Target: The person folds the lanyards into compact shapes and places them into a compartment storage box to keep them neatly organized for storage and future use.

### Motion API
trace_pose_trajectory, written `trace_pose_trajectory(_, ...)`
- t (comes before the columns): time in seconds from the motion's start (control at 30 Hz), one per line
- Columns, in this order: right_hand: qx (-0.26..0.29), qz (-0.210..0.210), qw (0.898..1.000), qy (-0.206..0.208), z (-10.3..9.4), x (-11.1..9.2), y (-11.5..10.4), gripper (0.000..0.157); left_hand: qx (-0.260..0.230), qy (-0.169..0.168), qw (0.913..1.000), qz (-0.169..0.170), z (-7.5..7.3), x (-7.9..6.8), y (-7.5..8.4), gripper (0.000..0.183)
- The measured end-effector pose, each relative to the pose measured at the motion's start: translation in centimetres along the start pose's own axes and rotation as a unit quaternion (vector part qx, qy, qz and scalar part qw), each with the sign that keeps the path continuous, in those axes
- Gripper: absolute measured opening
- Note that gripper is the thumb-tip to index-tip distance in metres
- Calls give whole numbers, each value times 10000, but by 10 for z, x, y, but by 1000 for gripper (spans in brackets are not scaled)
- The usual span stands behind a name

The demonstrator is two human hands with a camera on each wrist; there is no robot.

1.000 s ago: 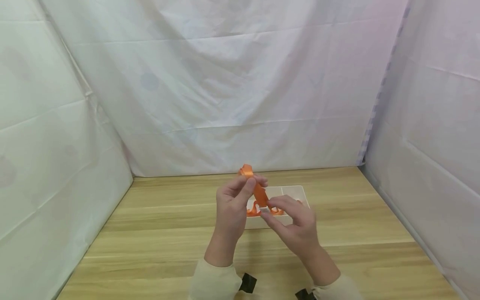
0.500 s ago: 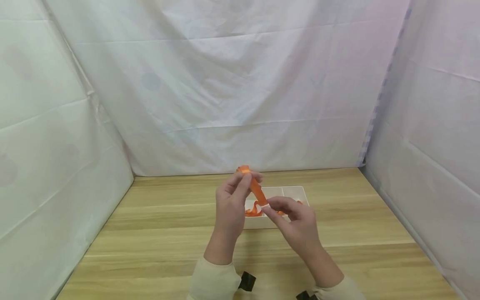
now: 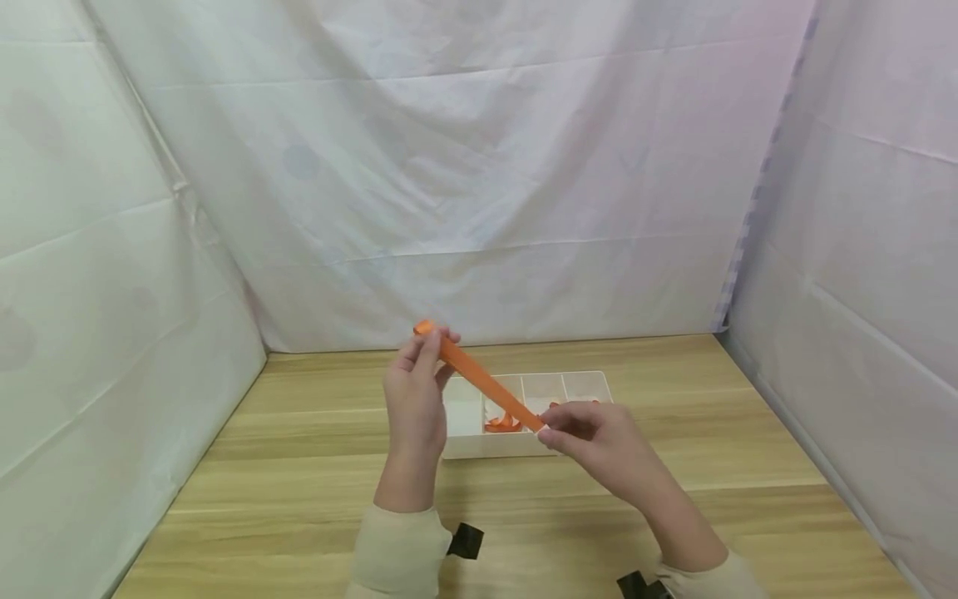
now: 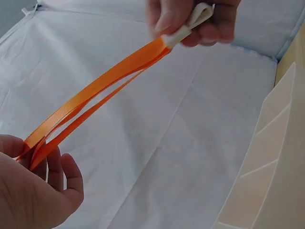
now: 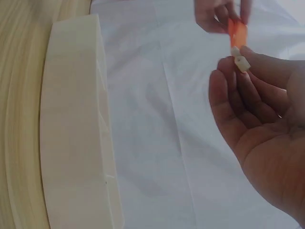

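Note:
An orange ribbon lanyard (image 3: 486,383) is stretched slantwise between both hands, above a white divided box (image 3: 501,448). My left hand (image 3: 415,399) pinches its upper left end between thumb and fingers, and a short folded bit sticks out past the fingertips. At the lower right end, my right hand (image 3: 606,445) pinches the white fitting (image 4: 177,36), from which a small pale loop juts out in the left wrist view. Two or more layers of ribbon run side by side there, slightly apart. Part of the fitting is hidden by the right fingers.
More orange ribbon (image 3: 503,424) lies in a middle compartment of the box, with further orange bits partly hidden behind the right hand. The box stands on a wooden table (image 3: 314,466). White cloth (image 3: 479,183) hangs behind and at both sides.
My left hand has moved left and slightly up, while the right has shifted a little right and down. The lanyard between them has gone from short and bunched to long and taut.

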State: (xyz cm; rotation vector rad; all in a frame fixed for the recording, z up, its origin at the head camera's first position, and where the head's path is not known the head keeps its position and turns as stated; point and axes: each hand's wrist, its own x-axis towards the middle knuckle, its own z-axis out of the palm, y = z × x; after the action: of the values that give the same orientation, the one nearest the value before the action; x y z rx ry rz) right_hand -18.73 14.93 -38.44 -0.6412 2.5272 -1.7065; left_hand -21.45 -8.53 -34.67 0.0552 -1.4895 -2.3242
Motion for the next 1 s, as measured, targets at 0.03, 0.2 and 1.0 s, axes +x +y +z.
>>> trace_pose_trajectory(0.03,-10,72,10000,-58,-2,0,1,20,-26,78,10000,-19,-3,2,1,20)
trace_pose_trajectory(0.2,-131,316,9990,-297,-11,0,2,23,-374,4,9986,-369,-11,4,7,20)
trace_pose_trajectory(1.0,-258,780,9966,37,-23,-3,7,24,-1766,-1796,9489,-1901,-20,-15,39,24)
